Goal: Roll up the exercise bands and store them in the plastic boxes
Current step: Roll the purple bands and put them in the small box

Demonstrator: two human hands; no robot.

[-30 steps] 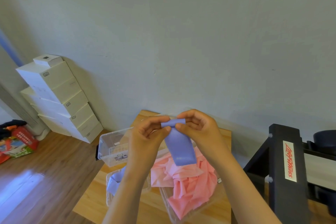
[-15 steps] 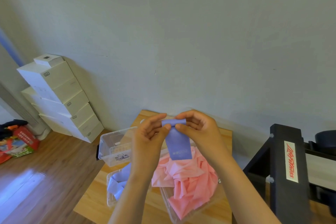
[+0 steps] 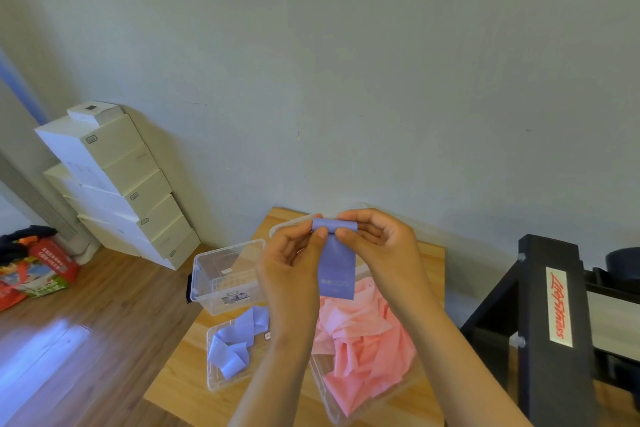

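Both hands hold the purple band (image 3: 337, 263) up over the worktop (image 3: 176, 381): the left hand (image 3: 294, 263) and the right hand (image 3: 379, 246) each pinch its rolled top edge between thumb and fingertips, and the loose tail hangs above the pink bands (image 3: 363, 347). It looks thin, light, limp and stretchy, so the roll may spring loose; best to grip it firmly at both ends

A white label (image 3: 558, 308) on the black stand (image 3: 547, 378) is showing red slanted script, too stylised to read surely. The band (image 3: 337, 263) is carrying a row of small pale marks, with no words legible. Marks on the white boxes (image 3: 114, 163), a sticker (image 3: 235, 297) on the clear box (image 3: 207, 288) and print on the red bag (image 3: 52, 260) are showing too small to read.
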